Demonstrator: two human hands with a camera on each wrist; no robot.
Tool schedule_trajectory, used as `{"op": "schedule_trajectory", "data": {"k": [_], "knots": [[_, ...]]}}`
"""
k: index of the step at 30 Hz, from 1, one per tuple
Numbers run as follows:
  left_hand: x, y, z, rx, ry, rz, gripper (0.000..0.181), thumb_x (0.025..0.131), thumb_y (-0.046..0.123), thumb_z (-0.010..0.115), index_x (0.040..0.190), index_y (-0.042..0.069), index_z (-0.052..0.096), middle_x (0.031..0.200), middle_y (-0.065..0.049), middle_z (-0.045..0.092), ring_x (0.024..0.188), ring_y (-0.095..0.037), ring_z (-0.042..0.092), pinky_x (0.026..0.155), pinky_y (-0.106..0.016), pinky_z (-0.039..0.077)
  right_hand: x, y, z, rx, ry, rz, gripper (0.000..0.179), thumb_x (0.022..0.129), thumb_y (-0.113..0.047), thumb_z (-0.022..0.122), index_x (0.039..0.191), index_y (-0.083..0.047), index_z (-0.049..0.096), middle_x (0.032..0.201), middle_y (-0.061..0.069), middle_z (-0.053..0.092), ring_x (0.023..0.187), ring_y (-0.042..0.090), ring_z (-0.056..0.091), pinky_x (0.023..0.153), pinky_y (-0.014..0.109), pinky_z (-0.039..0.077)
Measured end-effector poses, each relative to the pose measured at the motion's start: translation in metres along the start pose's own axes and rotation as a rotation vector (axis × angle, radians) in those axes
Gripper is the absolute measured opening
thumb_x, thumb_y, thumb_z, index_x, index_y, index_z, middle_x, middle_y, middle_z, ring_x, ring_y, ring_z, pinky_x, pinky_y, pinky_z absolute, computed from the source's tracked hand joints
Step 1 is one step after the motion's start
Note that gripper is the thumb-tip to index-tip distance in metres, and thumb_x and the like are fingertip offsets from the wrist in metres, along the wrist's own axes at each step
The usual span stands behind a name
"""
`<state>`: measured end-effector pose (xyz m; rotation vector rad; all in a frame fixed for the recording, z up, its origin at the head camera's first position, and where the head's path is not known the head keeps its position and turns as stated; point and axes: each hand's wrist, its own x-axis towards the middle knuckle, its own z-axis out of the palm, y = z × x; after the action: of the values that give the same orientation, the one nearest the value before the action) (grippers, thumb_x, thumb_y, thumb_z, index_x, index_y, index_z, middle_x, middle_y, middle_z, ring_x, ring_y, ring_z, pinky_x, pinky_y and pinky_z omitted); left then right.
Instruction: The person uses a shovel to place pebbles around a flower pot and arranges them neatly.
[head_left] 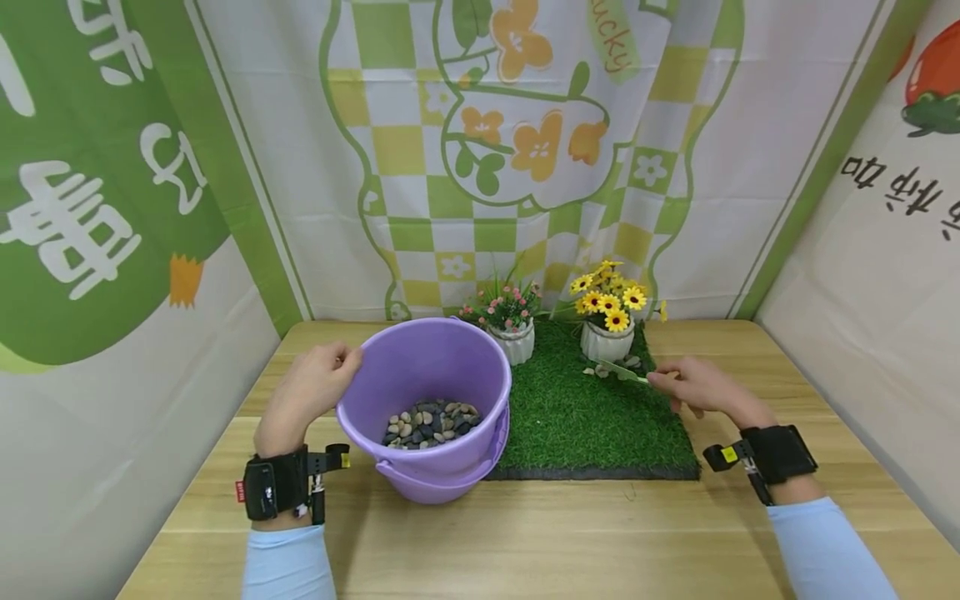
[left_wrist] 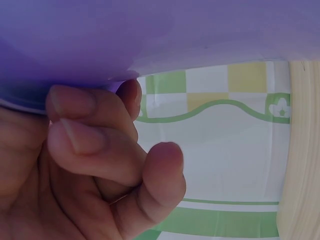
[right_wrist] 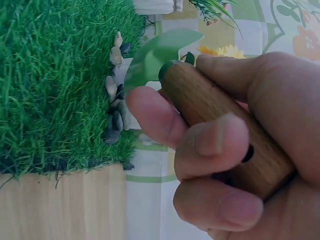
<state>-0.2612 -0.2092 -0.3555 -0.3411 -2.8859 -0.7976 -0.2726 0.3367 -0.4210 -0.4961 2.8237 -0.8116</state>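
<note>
My left hand (head_left: 311, 385) grips the left rim of a purple bucket (head_left: 427, 362), with its fingers curled at the edge in the left wrist view. Dark and tan pebbles (head_left: 431, 423) lie in the bottom of the bucket. In my right hand (head_left: 701, 387) is a small trowel with a wooden handle (right_wrist: 215, 120) and a green blade (right_wrist: 155, 55). The blade is over the artificial turf (head_left: 592, 425), just in front of a white pot of yellow flowers (head_left: 607, 340). Several loose stones (right_wrist: 116, 110) lie at the foot of that pot.
A second white pot with pink flowers (head_left: 513, 340) stands behind the bucket, on the turf's far left. The wooden table (head_left: 555, 533) extends in front of the turf. A patterned curtain (head_left: 480, 233) hangs behind the table.
</note>
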Motion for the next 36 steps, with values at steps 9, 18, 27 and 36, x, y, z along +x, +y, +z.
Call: {"op": "schedule_trajectory", "data": {"k": [9,18,27,36], "knots": [[0.001,0.000,0.000,0.004,-0.004,-0.001,0.041,0.101,0.035,0.036,0.095,0.003,0.061,0.078,-0.007,0.060,0.068,-0.020,0.056,0.057,-0.032,0.043,0.002,-0.007,-0.015,0.078,-0.002,-0.028,0.046,0.103,-0.030,0.043,0.126,0.008,0.054,0.068,0.013,0.061,0.036,0.020,0.042,0.037,0.028,0.038],[0.000,0.000,-0.001,0.012,0.004,0.004,0.040,0.101,0.034,0.037,0.094,0.004,0.062,0.076,-0.007,0.060,0.067,-0.020,0.055,0.056,-0.032,0.043,-0.002,-0.027,-0.035,-0.013,-0.010,-0.067,0.039,0.101,-0.030,0.046,0.118,0.002,0.060,0.067,0.006,0.062,0.035,0.020,0.043,0.040,0.034,0.045],[-0.001,-0.001,0.000,0.003,-0.007,-0.008,0.042,0.101,0.036,0.037,0.098,0.004,0.062,0.079,-0.007,0.061,0.068,-0.020,0.056,0.056,-0.032,0.043,-0.002,-0.057,-0.050,-0.116,0.023,-0.100,0.035,0.099,-0.033,0.051,0.113,-0.004,0.065,0.071,0.002,0.063,0.043,0.017,0.049,0.046,0.032,0.044],[0.000,-0.001,0.000,0.003,-0.008,-0.004,0.038,0.101,0.034,0.038,0.097,0.004,0.062,0.078,-0.007,0.061,0.069,-0.020,0.056,0.056,-0.032,0.043,0.000,-0.077,-0.053,-0.177,0.067,-0.137,0.035,0.098,-0.036,0.051,0.111,-0.007,0.065,0.074,-0.002,0.062,0.051,0.014,0.053,0.051,0.032,0.046]]}}
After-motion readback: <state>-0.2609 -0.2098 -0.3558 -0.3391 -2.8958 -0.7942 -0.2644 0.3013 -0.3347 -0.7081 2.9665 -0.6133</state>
